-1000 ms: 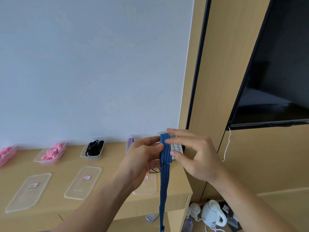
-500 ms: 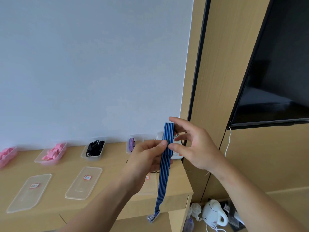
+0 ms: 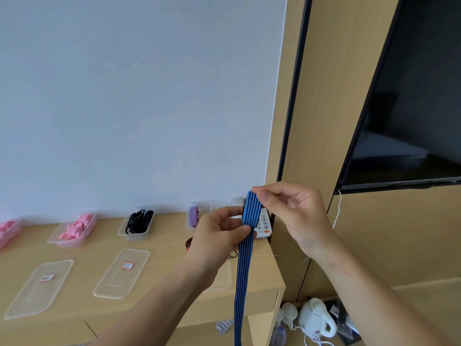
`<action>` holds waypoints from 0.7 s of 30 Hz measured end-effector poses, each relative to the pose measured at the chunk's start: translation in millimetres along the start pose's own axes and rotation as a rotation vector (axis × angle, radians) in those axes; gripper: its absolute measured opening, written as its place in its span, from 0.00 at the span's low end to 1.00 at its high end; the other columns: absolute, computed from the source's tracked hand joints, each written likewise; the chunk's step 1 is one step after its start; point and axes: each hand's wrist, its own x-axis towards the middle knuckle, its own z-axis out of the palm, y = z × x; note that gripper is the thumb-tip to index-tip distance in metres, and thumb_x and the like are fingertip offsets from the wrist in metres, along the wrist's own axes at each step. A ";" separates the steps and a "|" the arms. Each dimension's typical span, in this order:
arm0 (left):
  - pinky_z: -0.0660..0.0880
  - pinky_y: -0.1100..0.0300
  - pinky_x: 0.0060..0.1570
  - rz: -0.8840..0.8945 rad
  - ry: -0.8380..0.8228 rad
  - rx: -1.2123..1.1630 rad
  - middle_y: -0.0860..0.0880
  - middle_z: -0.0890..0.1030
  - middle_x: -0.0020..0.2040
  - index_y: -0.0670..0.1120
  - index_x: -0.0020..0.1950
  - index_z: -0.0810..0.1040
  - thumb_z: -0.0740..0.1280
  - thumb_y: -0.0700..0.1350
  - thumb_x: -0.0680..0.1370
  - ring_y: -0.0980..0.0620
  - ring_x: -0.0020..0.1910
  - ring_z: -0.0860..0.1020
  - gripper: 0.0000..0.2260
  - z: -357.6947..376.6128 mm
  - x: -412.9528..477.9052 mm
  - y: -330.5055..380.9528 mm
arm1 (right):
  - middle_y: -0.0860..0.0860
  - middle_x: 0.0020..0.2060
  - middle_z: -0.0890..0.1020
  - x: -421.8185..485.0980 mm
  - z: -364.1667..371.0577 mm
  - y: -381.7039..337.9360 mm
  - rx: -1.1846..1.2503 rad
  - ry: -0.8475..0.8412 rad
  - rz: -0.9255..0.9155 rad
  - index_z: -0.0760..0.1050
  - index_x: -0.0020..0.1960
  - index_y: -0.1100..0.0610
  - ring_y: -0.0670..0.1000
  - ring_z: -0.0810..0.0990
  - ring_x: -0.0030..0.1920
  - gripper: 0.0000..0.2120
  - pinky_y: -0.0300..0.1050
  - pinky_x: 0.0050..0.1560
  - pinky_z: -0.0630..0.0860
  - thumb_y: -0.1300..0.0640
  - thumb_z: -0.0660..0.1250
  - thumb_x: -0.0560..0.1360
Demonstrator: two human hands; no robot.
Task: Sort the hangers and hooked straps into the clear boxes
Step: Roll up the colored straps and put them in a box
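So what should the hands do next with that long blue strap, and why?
Probably fold up another length: the left hand and right hand pinch the blue strap at its folded top, but most of it hangs below the desk edge, likely too long for the clear box holding another striped strap.

Bright, even daylight — wide-angle warping

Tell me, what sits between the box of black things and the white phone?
A clear box holding a purple striped strap, shown in the head view.
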 end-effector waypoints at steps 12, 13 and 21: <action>0.83 0.55 0.37 -0.009 0.099 -0.052 0.40 0.88 0.44 0.42 0.58 0.81 0.69 0.38 0.82 0.38 0.41 0.87 0.06 -2.1 0.3 0.6 | 0.52 0.56 0.86 -4.9 -4.3 -2.3 0.085 -0.234 0.256 0.83 0.60 0.50 0.55 0.85 0.57 0.26 0.57 0.58 0.82 0.53 0.82 0.63; 0.83 0.54 0.38 -0.008 0.090 -0.050 0.39 0.88 0.44 0.41 0.57 0.82 0.69 0.39 0.82 0.37 0.42 0.87 0.05 -2.5 -0.3 0.6 | 0.51 0.57 0.85 -5.1 -2.8 -2.7 0.057 -0.202 0.227 0.82 0.61 0.50 0.55 0.84 0.58 0.29 0.59 0.60 0.81 0.53 0.83 0.61; 0.83 0.49 0.42 -0.079 -0.047 -0.188 0.39 0.87 0.49 0.46 0.54 0.88 0.64 0.58 0.76 0.38 0.44 0.85 0.20 -7.8 -6.8 14.9 | 0.51 0.60 0.83 -5.3 5.2 8.2 -0.044 -0.161 0.062 0.79 0.64 0.49 0.53 0.80 0.65 0.36 0.50 0.65 0.76 0.59 0.84 0.58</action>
